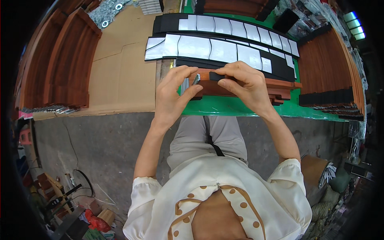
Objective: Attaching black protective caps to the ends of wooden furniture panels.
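Observation:
At the table's front edge, my left hand point(172, 92) pinches a small metal piece point(196, 79) between thumb and fingers, at the left end of a reddish-brown wooden board point(276, 83). My right hand point(246, 82) is closed on a short black strip point(216, 76) lying against the same board. Its fingers hide part of the strip and the board. Just beyond my hands lie black strips with white backing point(224, 50), overlapping in rows. Other wooden pieces point(282, 96) lie under the held board.
Green sheeting point(224, 107) covers the table's right part, brown cardboard point(122, 72) its left. Stacks of reddish-brown boards stand at the left point(68, 60) and right point(326, 66), the right ones with black ends. Bagged metal parts point(108, 12) lie at the far left.

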Tool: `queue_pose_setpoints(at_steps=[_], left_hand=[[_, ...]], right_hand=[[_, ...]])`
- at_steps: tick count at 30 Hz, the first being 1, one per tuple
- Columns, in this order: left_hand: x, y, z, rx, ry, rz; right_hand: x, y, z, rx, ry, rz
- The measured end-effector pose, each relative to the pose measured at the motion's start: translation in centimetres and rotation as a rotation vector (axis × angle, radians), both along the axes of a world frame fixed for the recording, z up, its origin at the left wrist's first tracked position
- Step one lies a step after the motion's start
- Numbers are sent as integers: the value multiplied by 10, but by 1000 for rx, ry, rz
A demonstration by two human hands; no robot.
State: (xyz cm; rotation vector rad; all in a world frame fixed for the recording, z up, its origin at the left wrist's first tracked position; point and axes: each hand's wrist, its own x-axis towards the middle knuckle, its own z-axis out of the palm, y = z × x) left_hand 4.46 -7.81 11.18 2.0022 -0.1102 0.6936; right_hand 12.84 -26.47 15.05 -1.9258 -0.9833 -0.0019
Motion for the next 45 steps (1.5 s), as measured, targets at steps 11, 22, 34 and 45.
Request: queue_pose_setpoints(at_steps=[11, 22, 34, 45], left_hand=[[10, -1, -6, -140, 118, -90], [10, 1, -7, -111, 94, -91], [10, 1, -8, -75, 90, -81], [9, -1, -5, -88, 98, -82]], right_hand=[[6, 10, -5, -79, -84, 13], [5, 13, -6, -85, -16, 18], [4, 14, -5, -93, -9, 26], [3, 13, -7, -79, 23, 17]])
